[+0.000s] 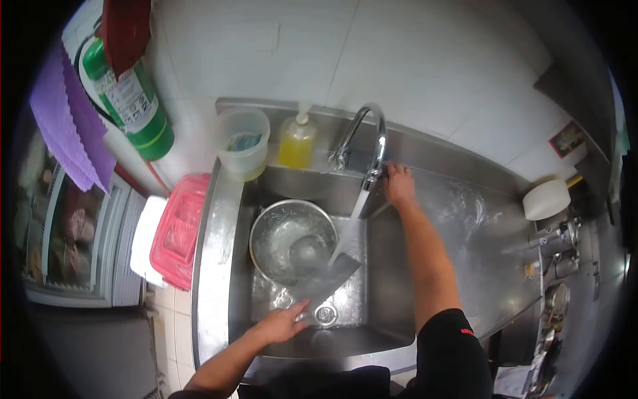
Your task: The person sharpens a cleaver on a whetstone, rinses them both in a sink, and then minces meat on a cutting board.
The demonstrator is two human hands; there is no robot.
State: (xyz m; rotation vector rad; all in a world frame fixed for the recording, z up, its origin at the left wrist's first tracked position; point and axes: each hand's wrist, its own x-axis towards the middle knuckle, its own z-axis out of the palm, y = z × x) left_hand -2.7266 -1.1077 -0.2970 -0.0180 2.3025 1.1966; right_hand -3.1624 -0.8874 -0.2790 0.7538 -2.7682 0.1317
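My left hand is closed on the handle of a wide flat metal blade tool, held low in the steel sink. Water from the curved chrome faucet runs down onto the blade. Beside and partly behind the tool lies a round metal bowl, wet inside. My right hand is at the back edge of the sink, just right of the faucet; its fingers point away and are partly hidden, and whether they hold anything does not show.
Behind the sink stand a clear plastic tub and a yellow soap pump bottle. Red and white containers are at the left, below a green extinguisher. A wet steel counter extends right, with a white container behind.
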